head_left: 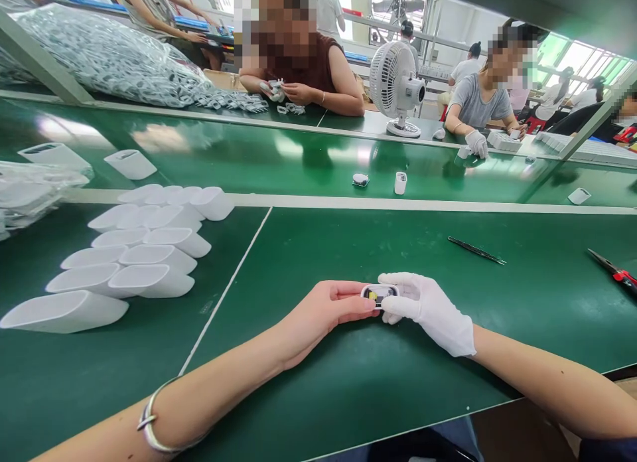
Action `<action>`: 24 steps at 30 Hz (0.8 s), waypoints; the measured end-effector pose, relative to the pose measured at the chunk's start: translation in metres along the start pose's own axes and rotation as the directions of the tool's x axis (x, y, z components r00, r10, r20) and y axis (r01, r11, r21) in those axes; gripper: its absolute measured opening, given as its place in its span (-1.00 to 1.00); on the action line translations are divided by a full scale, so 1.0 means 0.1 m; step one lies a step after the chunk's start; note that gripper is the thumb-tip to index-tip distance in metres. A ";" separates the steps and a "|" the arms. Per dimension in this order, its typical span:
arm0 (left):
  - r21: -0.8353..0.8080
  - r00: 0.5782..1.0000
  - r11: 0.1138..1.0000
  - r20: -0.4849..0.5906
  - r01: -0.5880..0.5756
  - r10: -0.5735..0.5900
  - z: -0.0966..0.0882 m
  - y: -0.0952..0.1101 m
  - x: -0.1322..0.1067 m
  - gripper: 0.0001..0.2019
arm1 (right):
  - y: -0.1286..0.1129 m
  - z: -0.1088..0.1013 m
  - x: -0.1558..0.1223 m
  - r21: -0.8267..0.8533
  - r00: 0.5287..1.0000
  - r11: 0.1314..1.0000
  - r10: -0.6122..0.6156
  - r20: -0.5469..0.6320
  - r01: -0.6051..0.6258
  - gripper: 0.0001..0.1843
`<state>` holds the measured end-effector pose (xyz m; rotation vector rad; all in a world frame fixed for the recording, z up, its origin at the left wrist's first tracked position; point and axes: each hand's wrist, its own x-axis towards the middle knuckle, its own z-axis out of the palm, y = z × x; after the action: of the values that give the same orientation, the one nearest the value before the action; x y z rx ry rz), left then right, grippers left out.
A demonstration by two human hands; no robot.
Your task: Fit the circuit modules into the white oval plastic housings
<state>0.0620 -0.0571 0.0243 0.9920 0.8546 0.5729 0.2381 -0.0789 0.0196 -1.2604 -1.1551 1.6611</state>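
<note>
Green worktop (348, 395) fills the lower frame, white line running diagonally through it. Glossy green belt (279, 156) crosses mid frame above it. Upper left: big clear bag of white parts (109, 57), some spilled toward centre. Left of frame: about 12 white oval shells (144, 249) lying on their sides in rows, 2 more (130, 163) on the belt behind. White desk fan (395, 83) upper centre-right, on the far bench. 2 seated people across the belt, 1 upper centre with hands (281, 91) on small white bits, 1 upper right with a gloved hand (476, 143).

Lower centre: bare left hand (323, 312), silver bangle (154, 425) on that wrist, and white-gloved right hand (428, 309) meet over the worktop. Both pinch closed on 1 small white casing (379, 294), left fingers on its left end, right thumb and fingers on its right end; open face up, dark inside with a yellow bit. It sits low, at or just above the surface, cannot tell which.

Right of frame: black tweezers (475, 250) flat on the worktop, red-handled tool (614, 271) at the far right edge. 2 small white pieces (360, 179) (400, 182) on the belt, centre.
</note>
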 end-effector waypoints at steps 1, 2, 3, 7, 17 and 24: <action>0.002 1.000 1.000 -0.001 0.001 -0.001 0.00 0.00 0.00 -0.65 | 0.00 0.00 0.00 -0.007 1.000 1.000 -0.007 0.008 0.007 -0.58; 0.009 1.000 1.000 -0.009 0.003 -0.003 0.01 -0.01 0.00 -0.67 | -0.01 0.01 0.00 -0.014 1.000 1.000 -0.015 0.014 0.016 -0.60; 0.019 1.000 1.000 -0.022 0.007 -0.007 0.01 -0.02 0.00 -0.68 | -0.01 0.01 0.01 -0.020 1.000 1.000 -0.023 0.015 0.023 -0.63; 0.043 0.998 0.999 -0.059 -0.002 0.004 0.02 -0.04 0.00 -0.72 | -0.05 -0.03 0.01 -0.079 0.999 0.997 -0.009 0.043 0.012 -0.61; 0.294 0.977 0.945 -0.111 -0.142 0.181 -0.25 0.11 0.05 -0.54 | -0.14 -0.14 0.34 -0.793 0.772 0.347 -0.594 0.228 0.501 -0.72; 0.893 0.417 0.158 -0.346 0.422 0.840 -1.23 0.45 -0.02 -0.68 | -0.66 -0.91 1.24 -0.942 0.660 0.326 -0.725 -0.196 0.078 -0.65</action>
<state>-0.0427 0.0208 0.0312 2.2420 2.3035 0.9257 0.2986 0.0769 0.0344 -1.6732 -1.7892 0.0039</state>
